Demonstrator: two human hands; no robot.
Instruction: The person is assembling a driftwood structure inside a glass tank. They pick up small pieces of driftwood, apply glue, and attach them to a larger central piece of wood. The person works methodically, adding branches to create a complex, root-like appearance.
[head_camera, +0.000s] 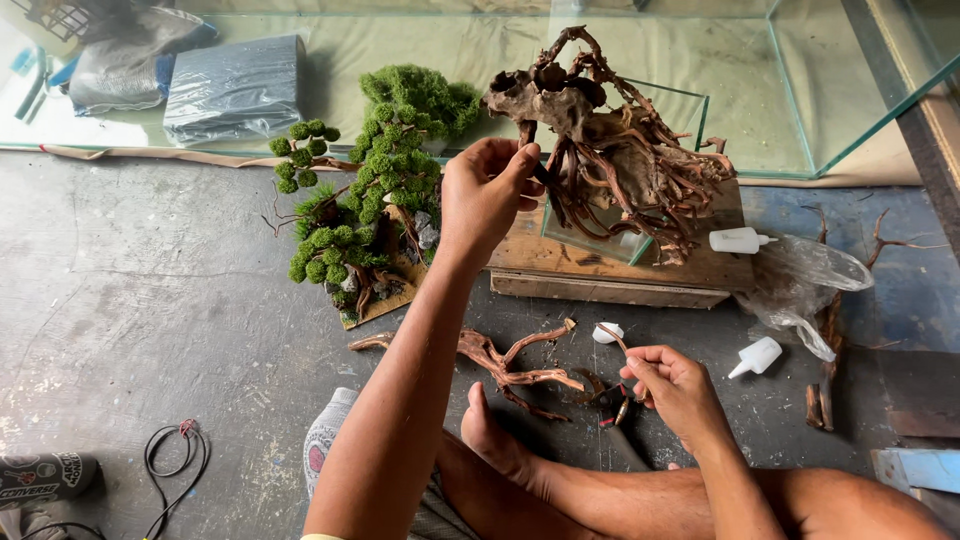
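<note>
My left hand (485, 195) is raised and pinches a thin root at the lower left of a tangled brown driftwood sculpture (610, 140), which rests over a small glass tank (668, 100) on a wooden board (610, 275). My right hand (672, 385) is low near my legs, fingers closed on a thin reddish twig (614, 338) that points up and left. Small pliers (618, 410) lie on the floor just left of that hand. A loose branched root piece (505, 362) lies on the floor between my arms.
A miniature tree with green moss balls (370, 190) stands left of the board. Two white glue bottles (738, 240) (756, 356), a white cap (606, 332), and a clear plastic bag (805, 285) lie to the right. A large glass aquarium (800, 90) is behind. A black cable (175, 455) lies at left.
</note>
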